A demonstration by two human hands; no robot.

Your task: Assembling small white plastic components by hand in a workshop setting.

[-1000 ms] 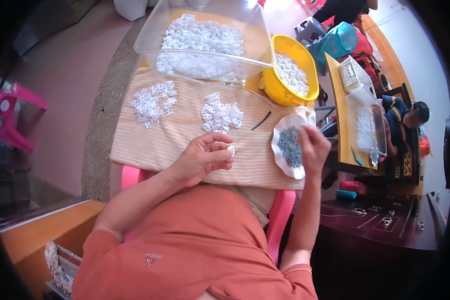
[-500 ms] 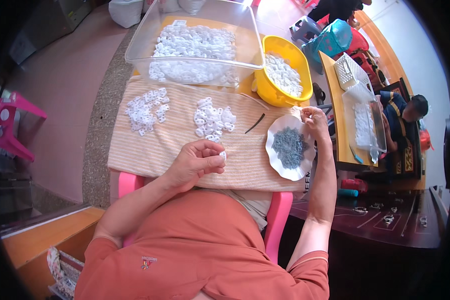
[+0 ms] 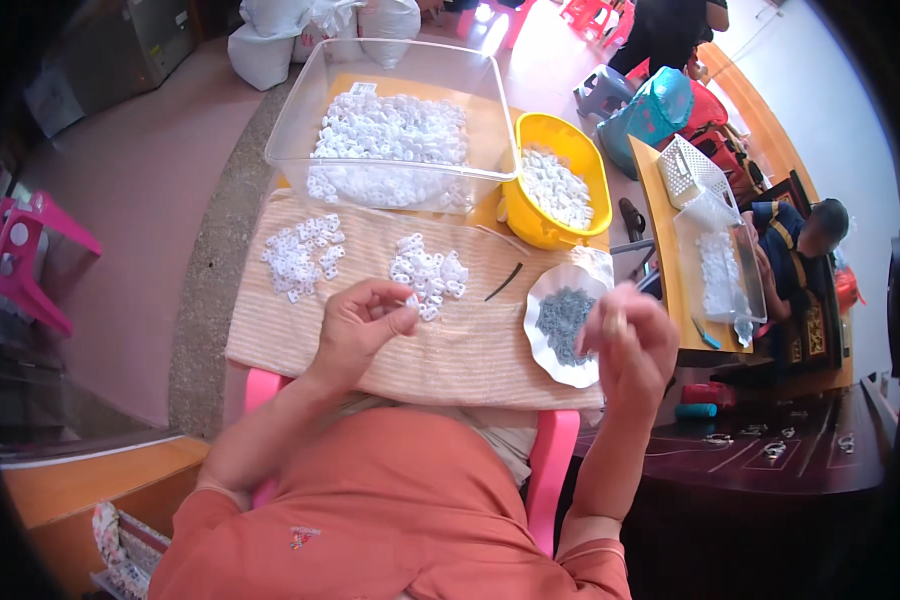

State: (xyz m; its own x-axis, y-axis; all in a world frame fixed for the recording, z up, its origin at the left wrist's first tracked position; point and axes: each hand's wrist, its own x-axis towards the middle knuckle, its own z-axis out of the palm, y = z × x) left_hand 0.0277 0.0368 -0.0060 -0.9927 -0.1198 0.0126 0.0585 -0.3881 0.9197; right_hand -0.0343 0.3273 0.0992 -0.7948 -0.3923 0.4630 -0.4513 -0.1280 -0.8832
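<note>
A small white plastic piece [image 3: 412, 301] is pinched between the thumb and forefinger of my left hand [image 3: 358, 325], over the striped cloth. Just beyond it lies a loose pile of similar white pieces [image 3: 430, 268]; a second pile [image 3: 303, 257] spreads further left. My right hand [image 3: 632, 345], blurred, is raised at the right edge of a white wavy-rimmed bowl [image 3: 538, 345]. Its fingers are drawn together, and whatever they hold is too smeared to make out. Many small grey-blue parts [image 3: 564, 318] fill the bowl's middle.
Behind the cloth [image 3: 270, 340] stand a clear plastic bin [image 3: 390, 172] of white pieces and a yellow basin [image 3: 595, 205] with more. A thin dark strip [image 3: 504, 282] lies beside the bowl. Another person [image 3: 785, 240] sits right, near a side table; a pink stool [image 3: 32, 260] stands left.
My right hand has lifted from the bowl's far right rim and come nearer to me. My left hand has shifted slightly left, still pinching the white piece. The whole view has tilted up somewhat.
</note>
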